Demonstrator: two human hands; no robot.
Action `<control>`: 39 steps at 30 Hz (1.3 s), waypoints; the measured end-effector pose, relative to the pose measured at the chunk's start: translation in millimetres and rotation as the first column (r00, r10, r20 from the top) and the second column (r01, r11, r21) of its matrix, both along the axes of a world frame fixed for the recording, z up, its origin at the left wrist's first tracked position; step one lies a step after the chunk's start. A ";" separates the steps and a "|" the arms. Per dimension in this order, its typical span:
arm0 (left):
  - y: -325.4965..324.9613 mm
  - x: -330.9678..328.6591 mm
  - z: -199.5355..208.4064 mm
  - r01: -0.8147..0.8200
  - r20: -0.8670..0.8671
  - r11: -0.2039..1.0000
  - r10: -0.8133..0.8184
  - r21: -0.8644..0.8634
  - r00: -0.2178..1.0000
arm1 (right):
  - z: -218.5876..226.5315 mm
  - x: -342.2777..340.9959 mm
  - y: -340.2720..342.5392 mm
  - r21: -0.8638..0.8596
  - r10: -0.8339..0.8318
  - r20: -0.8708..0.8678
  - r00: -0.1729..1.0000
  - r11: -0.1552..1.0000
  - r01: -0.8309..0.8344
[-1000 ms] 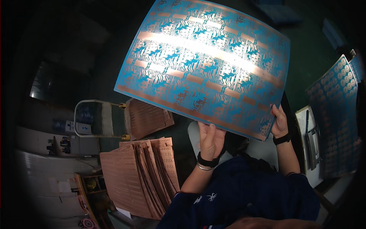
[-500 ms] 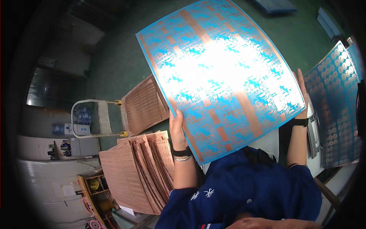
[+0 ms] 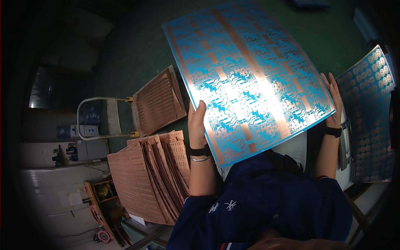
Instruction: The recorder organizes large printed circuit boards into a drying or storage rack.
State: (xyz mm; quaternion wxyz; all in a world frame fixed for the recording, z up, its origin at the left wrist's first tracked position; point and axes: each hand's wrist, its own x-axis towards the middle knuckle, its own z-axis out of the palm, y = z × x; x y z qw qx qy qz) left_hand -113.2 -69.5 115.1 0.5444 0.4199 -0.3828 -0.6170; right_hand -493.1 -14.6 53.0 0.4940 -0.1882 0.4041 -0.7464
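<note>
A large blue-and-copper printed circuit board panel is held up in front of me between both hands. It tilts, and a bright glare washes out part of its lower middle. My left hand is closed on the panel's left edge, its thumb over the printed face and the other fingers hidden behind. My right hand grips the right edge near the lower right corner; its fingers stretch up along the edge. Both wrists wear black bands.
Copper-coloured panels stand in a leaning stack at the left. Behind them, more copper panels rest on a trolley with a white handle. Another blue panel with round copper patterns stands at the right. Wooden shelving is at lower left.
The panel has shifted slightly right and up in view, with both hands still on it. Its tilt has changed, so the glare is smaller and lower. The surroundings look darker.
</note>
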 end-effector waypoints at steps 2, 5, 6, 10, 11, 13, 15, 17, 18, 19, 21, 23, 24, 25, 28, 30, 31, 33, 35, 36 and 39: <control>-0.2 0.0 1.4 -0.003 0.058 1.000 0.003 -0.008 0.998 | -0.3 1.2 -0.9 -0.004 -0.003 0.019 1.000 1.000 0.003; -2.3 2.3 -0.9 0.011 0.101 1.000 -0.010 -0.017 0.995 | 1.4 3.2 -0.1 -0.011 0.005 0.012 1.000 1.000 -0.004; -2.9 3.1 -1.8 0.026 0.087 1.000 -0.025 -0.017 0.996 | 1.4 3.3 0.3 -0.009 0.005 0.012 1.000 1.000 -0.005; -3.1 -3.1 3.0 0.018 0.058 1.000 -0.018 0.010 0.998 | 0.3 3.3 1.8 -0.003 0.017 -0.008 1.000 1.000 -0.017; -3.2 -4.0 1.6 0.026 0.004 1.000 -0.026 0.014 1.000 | 0.1 3.6 2.0 0.000 0.020 -0.015 1.000 1.000 -0.020; -3.9 -3.8 -0.8 0.034 -0.048 0.999 -0.033 0.019 0.998 | -1.1 4.0 2.6 0.005 0.017 -0.011 1.000 1.000 -0.017; -4.6 -3.6 -3.6 0.041 -0.047 0.998 -0.039 0.042 0.998 | -2.6 3.5 3.4 0.010 0.012 -0.007 1.000 1.000 -0.012; -5.1 -4.5 -3.9 0.051 -0.049 0.998 -0.050 0.034 0.998 | -4.4 2.0 5.3 -0.008 0.020 0.018 1.000 1.000 -0.020; -5.3 -4.8 -4.3 0.061 -0.051 0.998 -0.059 0.025 0.997 | -5.1 2.1 5.7 -0.004 0.015 0.016 1.000 1.000 -0.015; -5.5 -4.8 -4.6 0.068 -0.056 0.997 -0.066 0.028 0.996 | -4.3 2.6 5.2 -0.021 0.028 0.039 0.999 0.999 -0.027; -5.7 -0.1 -7.0 0.057 -0.026 0.998 -0.056 0.032 0.998 | -2.2 3.8 4.9 -0.033 0.030 0.054 0.998 0.999 -0.028; -8.3 5.7 -14.8 0.066 -0.041 0.996 -0.063 0.059 0.997 | 0.6 5.7 3.9 -0.046 0.056 0.058 0.997 0.998 -0.054; -7.0 6.6 -17.8 0.039 -0.049 0.998 -0.036 0.055 0.998 | 4.7 9.3 3.6 -0.045 0.044 0.044 0.998 0.998 -0.042; -5.5 9.0 -17.8 0.005 -0.055 0.999 -0.002 0.050 0.999 | 7.3 10.7 1.4 -0.040 0.038 0.036 0.999 0.999 -0.037; -8.3 14.2 -20.7 0.065 -0.051 0.998 -0.064 0.018 0.997 | 19.0 9.5 6.2 -0.057 0.075 -0.031 0.997 0.995 -0.077; -8.6 20.9 -27.0 0.055 -0.110 0.997 -0.048 0.063 0.993 | 23.6 9.9 5.7 -0.058 0.084 -0.034 0.996 0.995 -0.086; -7.4 15.1 -21.8 0.015 -0.111 0.998 -0.008 0.063 0.994 | 25.6 11.2 5.6 -0.064 0.110 -0.026 0.994 0.992 -0.111; -6.7 25.3 -28.8 0.034 -0.148 0.993 -0.018 0.110 0.989 | 31.1 16.0 5.4 -0.045 0.065 -0.057 0.996 0.997 -0.068; -4.7 20.8 -21.3 0.033 -0.164 0.995 -0.018 0.093 0.986 | 33.3 16.3 6.4 -0.071 0.096 -0.048 0.994 0.992 -0.100; -4.9 22.7 -22.1 0.052 -0.163 0.995 -0.037 0.087 0.986 | 35.3 16.5 7.0 -0.085 0.100 -0.057 0.993 0.991 -0.105; -5.1 30.7 -24.7 0.067 -0.192 0.996 -0.054 0.062 0.980 | 43.3 20.4 7.8 -0.095 0.108 -0.095 0.990 0.989 -0.117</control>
